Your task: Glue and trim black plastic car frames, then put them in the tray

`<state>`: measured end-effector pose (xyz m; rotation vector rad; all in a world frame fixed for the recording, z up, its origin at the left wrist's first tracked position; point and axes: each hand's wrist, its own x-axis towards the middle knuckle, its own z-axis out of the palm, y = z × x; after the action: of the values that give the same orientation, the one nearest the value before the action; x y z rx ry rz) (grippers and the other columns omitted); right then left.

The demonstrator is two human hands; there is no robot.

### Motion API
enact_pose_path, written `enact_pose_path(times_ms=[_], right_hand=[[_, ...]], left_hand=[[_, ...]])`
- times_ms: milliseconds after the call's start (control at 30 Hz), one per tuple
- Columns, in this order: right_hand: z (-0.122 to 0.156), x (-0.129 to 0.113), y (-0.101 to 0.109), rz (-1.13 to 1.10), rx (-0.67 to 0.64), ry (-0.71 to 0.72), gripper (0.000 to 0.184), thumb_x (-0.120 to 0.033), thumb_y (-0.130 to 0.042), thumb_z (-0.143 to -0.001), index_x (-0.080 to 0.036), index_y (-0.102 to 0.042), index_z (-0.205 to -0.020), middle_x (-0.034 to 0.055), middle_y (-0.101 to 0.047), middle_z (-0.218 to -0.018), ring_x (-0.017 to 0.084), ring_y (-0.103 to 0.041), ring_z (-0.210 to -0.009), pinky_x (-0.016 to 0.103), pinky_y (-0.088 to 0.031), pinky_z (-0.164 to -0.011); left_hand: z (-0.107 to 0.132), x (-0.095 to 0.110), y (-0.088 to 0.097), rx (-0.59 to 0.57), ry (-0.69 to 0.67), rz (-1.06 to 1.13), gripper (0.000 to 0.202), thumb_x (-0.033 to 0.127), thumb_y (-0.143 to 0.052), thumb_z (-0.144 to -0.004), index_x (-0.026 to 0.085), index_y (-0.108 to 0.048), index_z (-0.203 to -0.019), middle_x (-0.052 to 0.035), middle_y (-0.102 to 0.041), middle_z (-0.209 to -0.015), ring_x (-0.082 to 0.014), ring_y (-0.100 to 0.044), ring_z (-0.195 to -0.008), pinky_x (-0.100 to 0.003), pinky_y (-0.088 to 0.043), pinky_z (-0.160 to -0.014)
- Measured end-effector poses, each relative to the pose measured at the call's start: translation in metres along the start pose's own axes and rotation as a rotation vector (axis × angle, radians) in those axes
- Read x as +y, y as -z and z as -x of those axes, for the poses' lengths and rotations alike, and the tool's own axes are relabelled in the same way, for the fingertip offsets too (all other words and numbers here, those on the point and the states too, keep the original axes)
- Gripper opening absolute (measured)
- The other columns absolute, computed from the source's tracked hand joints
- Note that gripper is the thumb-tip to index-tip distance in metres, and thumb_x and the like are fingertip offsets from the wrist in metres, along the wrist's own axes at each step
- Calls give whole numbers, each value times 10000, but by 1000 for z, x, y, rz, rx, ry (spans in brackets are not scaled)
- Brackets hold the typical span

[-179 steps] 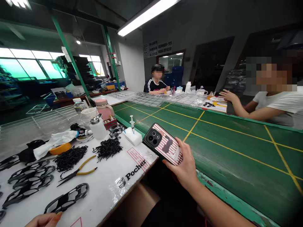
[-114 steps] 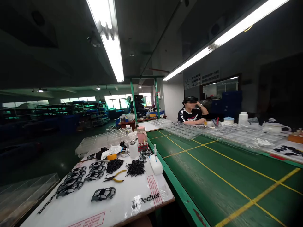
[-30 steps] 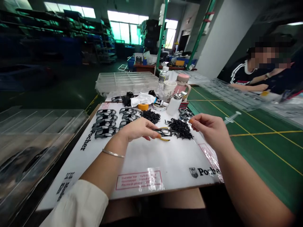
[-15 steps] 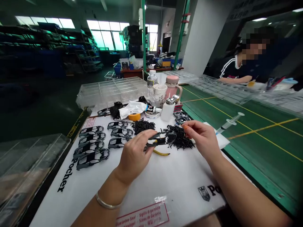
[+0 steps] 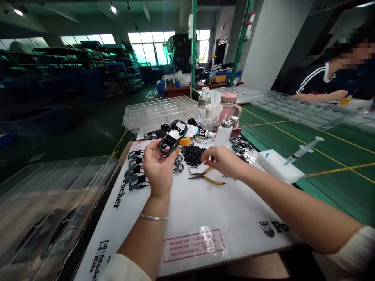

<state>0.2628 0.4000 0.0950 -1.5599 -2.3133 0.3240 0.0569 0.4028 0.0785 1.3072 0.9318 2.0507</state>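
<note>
My left hand (image 5: pixel 159 166) holds up a black plastic model-car body frame (image 5: pixel 173 136), tilted on end, fingers and thumb around its lower part. My right hand (image 5: pixel 220 160) hovers by a pile of small black plastic pieces (image 5: pixel 192 155), fingers curled together; whatever is between the fingertips is too small to make out. Below lies a pair of pliers (image 5: pixel 208 176) with yellow handles. More body frames (image 5: pixel 137 182) stand in rows behind my left hand, partly covered by it. A second pile of black pieces is mostly hidden behind my right hand.
Behind the piles are an orange tape roll (image 5: pixel 184 141), a glue tube (image 5: pixel 206 133), a white dispenser bottle (image 5: pixel 224 133), a paper cup (image 5: pixel 214 114) and a pink mug (image 5: pixel 228 107). A syringe (image 5: pixel 304 150) rests on white foam (image 5: pixel 278 167). Clear trays (image 5: pixel 159 111) flank the board. A co-worker (image 5: pixel 331 80) sits right.
My left hand has raised the body frame and moved left, turning it upright. My right hand has moved left from the right-hand pile towards the other pile. The view has swung left.
</note>
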Motion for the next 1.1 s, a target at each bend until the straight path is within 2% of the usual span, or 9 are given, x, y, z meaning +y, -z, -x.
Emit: enact_pose_path(times_ms=[100, 267, 367, 467, 600, 700, 867, 1000, 1100], right_hand=[[-16, -12, -23, 51, -3, 28, 161, -112, -601, -811, -218, -716, -850, 25, -665, -883, 155, -585, -774, 245, -351, -627], [-20, -22, -50, 123, 9, 16, 158, -83, -542, -799, -175, -658, -743, 60, -613, -835, 160, -529, -709, 266, -247, -565], [-19, -23, -51, 108, 15, 22, 165, -36, -524, -768, -165, -612, -714, 71, -597, -826, 169, -520, -746, 266, -245, -577], [-14, -18, -39, 37, 68, 16, 165, -27, -516, -763, -172, -593, -741, 62, -605, -839, 171, -519, -783, 260, -280, -614], [2, 0, -12, -148, 214, -59, 138, -97, -487, -812, -189, -587, -833, 12, -611, -748, 143, -505, -673, 256, -329, -622], [19, 19, 3, -329, 344, -108, 202, -203, -454, -863, -198, -593, -1009, 10, -633, -788, 146, -537, -689, 261, -380, -639], [38, 41, 11, -732, 402, -123, 270, -398, -514, -873, -155, -580, -973, 61, -657, -813, 153, -590, -677, 253, -422, -567], [46, 38, 19, -1203, 403, -171, 292, -408, -721, -781, -164, -624, -909, 63, -676, -855, 155, -619, -782, 229, -434, -629], [51, 24, 21, -1226, 401, -154, 240, -370, -754, -755, -170, -676, -863, 44, -667, -842, 139, -580, -761, 234, -428, -650]], left_hand=[[1, -3, -1, -12, 52, 0, 512, 137, -833, -637, 145, -597, -1092, -78, -655, -1094, -152, -657, -957, -224, -558, -813], [4, -2, -2, -36, 74, -1, 522, 161, -832, -636, 144, -595, -1102, -87, -654, -1098, -154, -657, -923, -224, -568, -771], [6, -2, -2, -50, 80, -26, 522, 180, -831, -641, 148, -598, -1108, -90, -650, -1098, -147, -657, -879, -217, -574, -723], [9, -3, -2, -80, 48, -89, 524, 191, -829, -654, 163, -602, -1125, -85, -656, -1078, -147, -658, -858, -202, -572, -671], [17, -1, -2, -188, -113, -242, 475, 191, -793, -719, 194, -603, -1155, -62, -678, -1023, -142, -666, -817, -202, -579, -627], [22, 3, -3, -316, -316, -344, 423, 154, -756, -763, 203, -601, -1153, -70, -676, -1123, -140, -683, -823, -218, -595, -642], [26, 7, -6, -480, -629, -457, 412, 73, -724, -771, 179, -578, -1141, -89, -689, -1143, -213, -667, -1056, -274, -611, -738], [29, 6, -11, -628, -755, -534, 423, 20, -680, -783, 160, -563, -1165, -89, -694, -1127, -197, -656, -1086, -326, -570, -931], [34, 6, -15, -711, -785, -581, 430, -9, -658, -784, 158, -564, -1168, -88, -693, -1139, -183, -657, -1077, -316, -557, -949]])
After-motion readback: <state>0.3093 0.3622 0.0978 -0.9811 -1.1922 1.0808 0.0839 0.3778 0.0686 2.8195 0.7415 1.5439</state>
